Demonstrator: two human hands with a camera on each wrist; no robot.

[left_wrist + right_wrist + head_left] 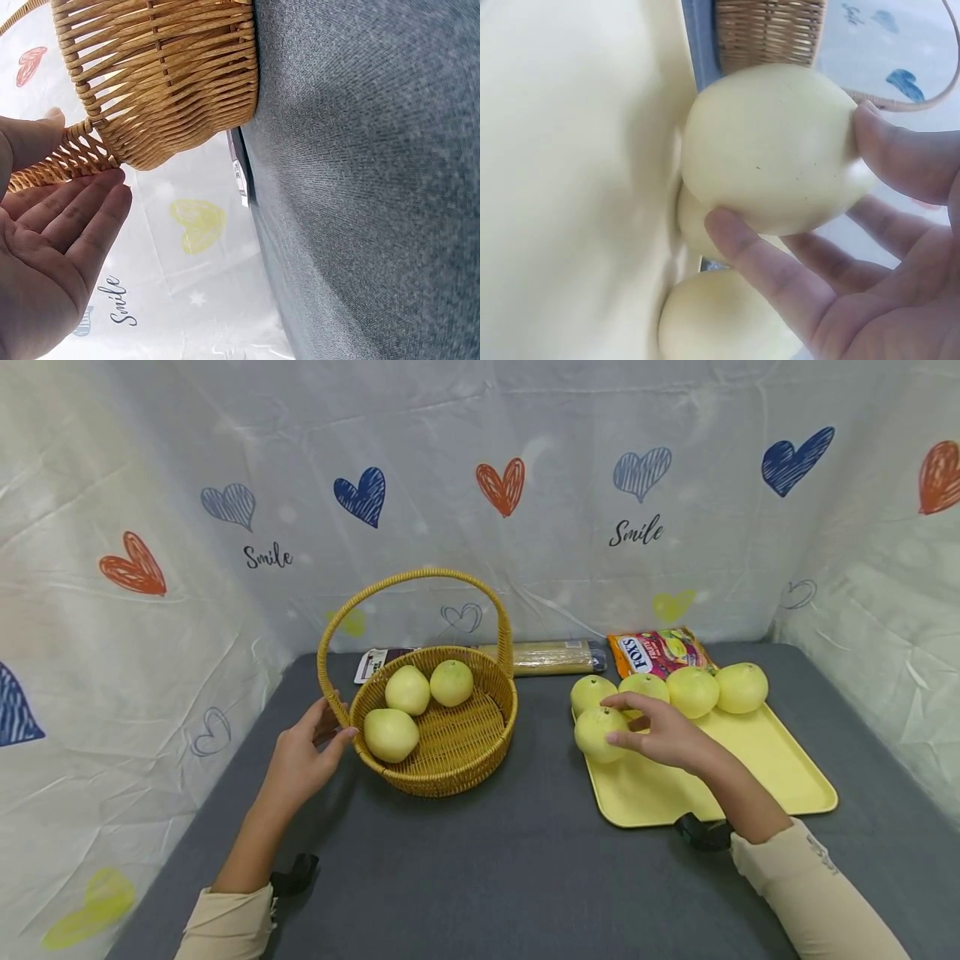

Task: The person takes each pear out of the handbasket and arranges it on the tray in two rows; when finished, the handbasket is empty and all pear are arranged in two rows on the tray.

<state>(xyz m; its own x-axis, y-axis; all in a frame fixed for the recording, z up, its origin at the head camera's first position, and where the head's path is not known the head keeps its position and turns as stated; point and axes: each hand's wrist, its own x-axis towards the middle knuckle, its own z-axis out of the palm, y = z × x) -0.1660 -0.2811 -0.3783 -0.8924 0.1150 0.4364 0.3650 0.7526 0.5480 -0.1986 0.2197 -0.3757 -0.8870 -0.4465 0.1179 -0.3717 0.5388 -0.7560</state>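
Note:
My left hand (303, 752) holds the lower left end of the handle of a yellow wicker basket (450, 785), thumb on one side and fingers on the other in the left wrist view. Inside the basket lie three pale yellow-green pears, one of them the front pear (391, 735). Over the left edge of a yellow tray (720, 777), my right hand (660, 732) grips a round pear (772, 150) between thumb and fingers. Whether that pear touches the tray is hard to tell. Several more pears, such as the far right pear (742, 687), line the tray's back edge.
Behind the tray lies a FOX'S candy bag (660, 652). A long clear-wrapped package (555, 658) lies behind the basket along the back of the grey-covered table (480, 877). White curtains with printed hearts (500, 487) enclose the back and sides.

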